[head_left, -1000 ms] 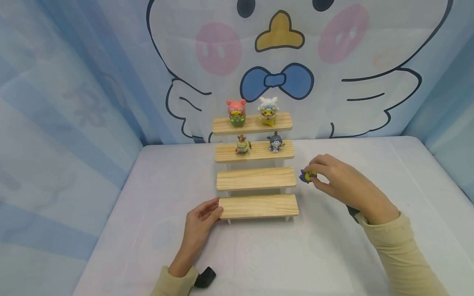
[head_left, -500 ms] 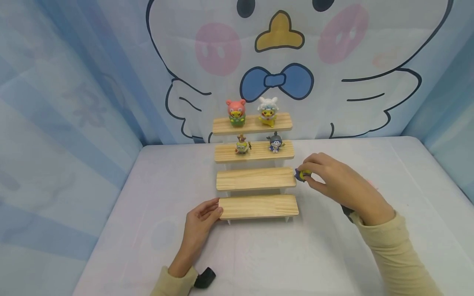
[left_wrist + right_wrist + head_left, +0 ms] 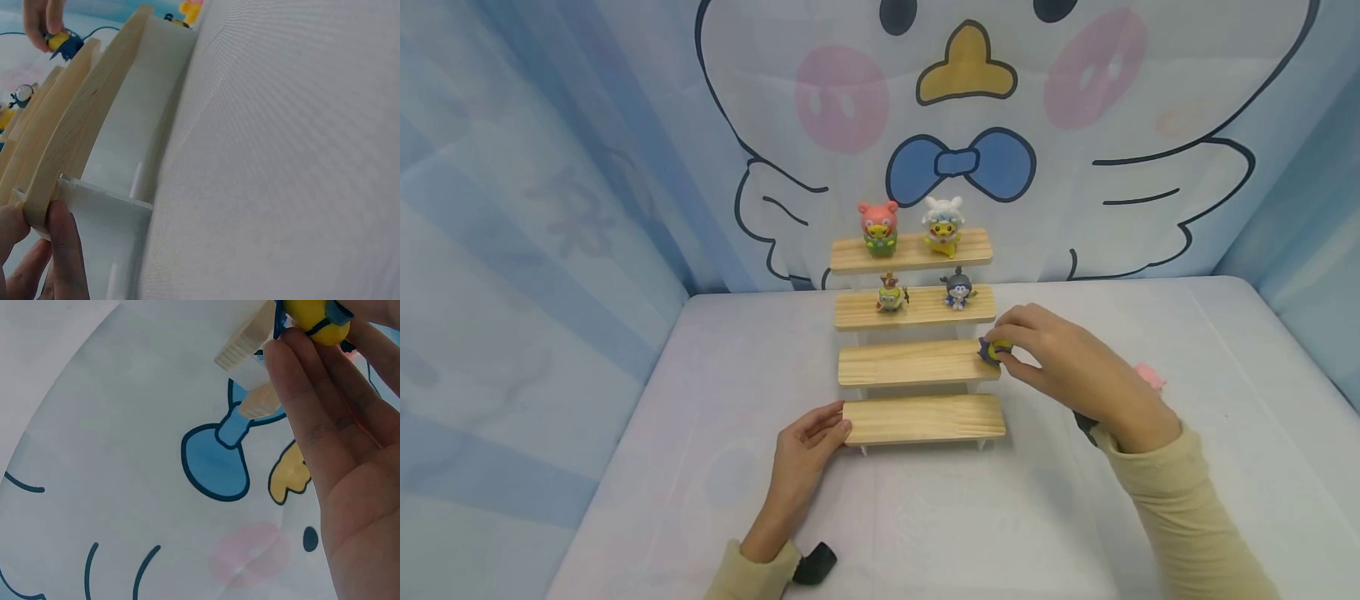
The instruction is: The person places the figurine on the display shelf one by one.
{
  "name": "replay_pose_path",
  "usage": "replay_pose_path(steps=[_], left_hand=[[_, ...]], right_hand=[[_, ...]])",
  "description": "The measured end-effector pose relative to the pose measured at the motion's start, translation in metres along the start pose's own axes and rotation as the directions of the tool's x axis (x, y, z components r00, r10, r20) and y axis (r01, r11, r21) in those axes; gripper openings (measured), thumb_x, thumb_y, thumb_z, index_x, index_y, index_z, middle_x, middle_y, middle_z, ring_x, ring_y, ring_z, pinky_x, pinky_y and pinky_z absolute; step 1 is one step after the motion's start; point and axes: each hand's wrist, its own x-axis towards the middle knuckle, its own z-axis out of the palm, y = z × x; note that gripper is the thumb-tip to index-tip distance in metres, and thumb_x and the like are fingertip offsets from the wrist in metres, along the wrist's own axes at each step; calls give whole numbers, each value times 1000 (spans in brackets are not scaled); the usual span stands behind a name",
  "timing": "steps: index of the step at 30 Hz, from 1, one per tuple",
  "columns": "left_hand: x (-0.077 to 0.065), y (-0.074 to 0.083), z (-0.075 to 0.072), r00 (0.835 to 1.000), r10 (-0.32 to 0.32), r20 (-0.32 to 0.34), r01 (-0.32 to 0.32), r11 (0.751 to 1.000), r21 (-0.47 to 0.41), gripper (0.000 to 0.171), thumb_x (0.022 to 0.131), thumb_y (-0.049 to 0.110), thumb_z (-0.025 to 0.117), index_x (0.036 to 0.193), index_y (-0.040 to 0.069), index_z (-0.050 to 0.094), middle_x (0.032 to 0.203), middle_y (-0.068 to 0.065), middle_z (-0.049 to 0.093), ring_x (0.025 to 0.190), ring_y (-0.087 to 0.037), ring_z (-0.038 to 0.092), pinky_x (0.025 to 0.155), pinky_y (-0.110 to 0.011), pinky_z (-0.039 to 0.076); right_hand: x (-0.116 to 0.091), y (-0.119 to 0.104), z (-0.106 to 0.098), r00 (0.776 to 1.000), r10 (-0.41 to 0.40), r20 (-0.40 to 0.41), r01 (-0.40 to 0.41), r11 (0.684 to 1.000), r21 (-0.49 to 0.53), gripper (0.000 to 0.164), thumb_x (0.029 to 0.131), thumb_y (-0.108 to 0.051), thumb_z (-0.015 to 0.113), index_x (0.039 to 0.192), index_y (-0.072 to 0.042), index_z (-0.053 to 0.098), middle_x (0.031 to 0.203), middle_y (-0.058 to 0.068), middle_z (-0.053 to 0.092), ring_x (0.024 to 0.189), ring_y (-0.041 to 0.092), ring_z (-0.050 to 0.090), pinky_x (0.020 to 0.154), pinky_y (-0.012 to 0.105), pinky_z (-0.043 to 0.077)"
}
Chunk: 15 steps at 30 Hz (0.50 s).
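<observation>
At the left end of the lowest board of a stepped wooden display stand (image 3: pixel 925 421), my left hand (image 3: pixel 805 454) grips the edge between thumb and fingers. My right hand (image 3: pixel 1060 358) pinches a small yellow and dark-blue Minion figurine (image 3: pixel 991 350) at the right end of the second board from the bottom. In the right wrist view the Minion figurine (image 3: pixel 312 315) shows a yellow body with a dark strap. Two figurines stand on the board above, one with a brown top (image 3: pixel 891 297) and one with a grey cap (image 3: pixel 958 292).
The top board carries a pink-hooded figurine (image 3: pixel 879 233) and a white-hatted one (image 3: pixel 943 229). A pink object (image 3: pixel 1150 377) lies partly hidden behind my right wrist. A printed cloth backdrop (image 3: pixel 970 108) rises behind the white table (image 3: pixel 925 533).
My right hand has moved left with the Minion figurine, from beside the stand to the second board's right end. The pink object has come into view. My left hand has stayed put.
</observation>
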Motion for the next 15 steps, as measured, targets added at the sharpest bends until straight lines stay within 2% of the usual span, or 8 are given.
replay_pose_path(steps=[7, 15], left_hand=[[0, 0, 0, 1000, -10, -5, 10, 1000, -3, 40, 88, 11, 76, 125, -2, 66, 117, -19, 67, 97, -10, 67, 80, -18, 57], [0, 0, 0, 1000, -14, -6, 14, 1000, 2, 41, 88, 12, 76, 125, -1, 65, 118, -18, 67, 97, -10, 67, 80, -18, 57]], right_hand=[[10, -7, 4, 1000, -8, 4, 8, 1000, 20, 25, 81, -3, 81, 104, -7, 73, 103, 4, 65, 97, 17, 61, 81, 35, 58], [18, -11, 9, 998, -55, -38, 57, 997, 54, 24, 83, -4, 79, 106, -6, 73, 103, 4, 65, 94, 16, 60, 78, 34, 57]])
